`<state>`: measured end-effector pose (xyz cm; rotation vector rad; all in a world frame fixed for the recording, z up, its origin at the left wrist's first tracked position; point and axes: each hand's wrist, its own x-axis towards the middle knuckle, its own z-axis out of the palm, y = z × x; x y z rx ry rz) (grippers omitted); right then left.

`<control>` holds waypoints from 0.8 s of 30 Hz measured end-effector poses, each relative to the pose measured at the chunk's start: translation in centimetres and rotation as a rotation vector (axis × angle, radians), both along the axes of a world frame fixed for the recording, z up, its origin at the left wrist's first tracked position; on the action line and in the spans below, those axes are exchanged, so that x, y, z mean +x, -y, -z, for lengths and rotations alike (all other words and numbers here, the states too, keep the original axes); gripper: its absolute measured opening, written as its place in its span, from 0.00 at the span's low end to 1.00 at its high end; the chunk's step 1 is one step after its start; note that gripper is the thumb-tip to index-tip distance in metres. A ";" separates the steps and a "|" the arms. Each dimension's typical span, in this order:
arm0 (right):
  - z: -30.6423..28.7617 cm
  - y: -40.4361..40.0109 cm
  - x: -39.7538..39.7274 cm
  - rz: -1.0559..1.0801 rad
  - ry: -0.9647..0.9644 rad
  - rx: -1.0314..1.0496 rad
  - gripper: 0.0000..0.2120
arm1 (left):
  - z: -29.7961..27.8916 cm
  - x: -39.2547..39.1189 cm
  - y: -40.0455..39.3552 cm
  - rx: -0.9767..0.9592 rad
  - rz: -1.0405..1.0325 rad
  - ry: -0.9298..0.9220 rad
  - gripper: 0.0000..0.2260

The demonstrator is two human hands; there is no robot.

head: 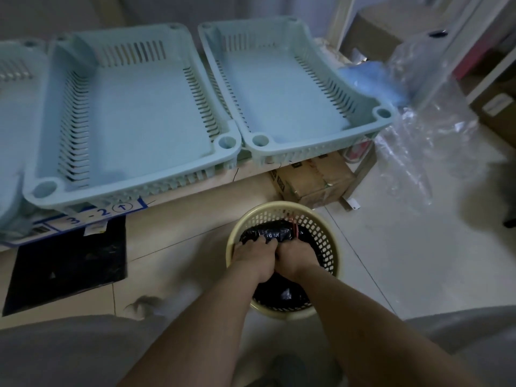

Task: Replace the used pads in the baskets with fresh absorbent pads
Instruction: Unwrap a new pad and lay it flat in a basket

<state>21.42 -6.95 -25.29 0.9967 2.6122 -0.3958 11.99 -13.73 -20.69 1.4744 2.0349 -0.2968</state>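
Note:
Two pale blue slotted baskets (131, 174) (315, 146) stand side by side on a low shelf, each with a light blue pad (145, 113) (279, 88) lying flat in its bottom. A third blue basket (11, 107) shows at the left edge. On the floor below stands a round yellow waste bin (329, 227) lined with a black bag. My left hand (252, 256) and my right hand (297, 256) are pressed together inside it, both gripping a black plastic bundle (266, 231). What is inside the bundle is hidden.
A clear plastic bag (418, 129) holding blue pads (371, 79) stands at the right. A cardboard box (312, 177) sits under the shelf. A flattened carton and a black sheet (69, 261) lie at the left, with a tuft of fluff (145, 303) on the tiles.

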 end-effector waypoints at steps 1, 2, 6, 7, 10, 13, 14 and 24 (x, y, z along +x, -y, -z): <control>-0.8 -0.1 0.0 0.021 -0.008 0.008 0.14 | -0.7 0.3 -0.1 0.024 -0.010 -0.006 0.22; -1.7 -0.2 0.1 0.042 -0.019 0.020 0.13 | -1.5 0.5 -0.1 0.042 -0.021 -0.009 0.19; -5.2 -0.6 1.0 0.161 -0.143 0.063 0.17 | -4.8 1.2 -0.3 0.133 -0.046 -0.029 0.13; -6.6 -0.8 1.7 0.186 -0.159 0.097 0.17 | -6.1 1.7 -0.4 0.174 -0.041 -0.039 0.13; -9.3 -1.4 2.7 0.226 -0.172 0.209 0.12 | -8.8 2.6 -0.8 0.291 -0.041 -0.017 0.16; -12.4 -2.0 3.7 0.291 -0.270 0.252 0.07 | -12.1 4.1 -1.3 0.386 0.029 -0.043 0.14; -13.2 -2.2 3.9 0.321 -0.305 0.244 0.08 | -12.9 4.6 -1.5 0.418 0.046 -0.063 0.13; -20.0 -8.5 5.5 0.724 -0.575 0.394 0.12 | -18.0 5.9 -6.8 0.717 0.035 -0.115 0.13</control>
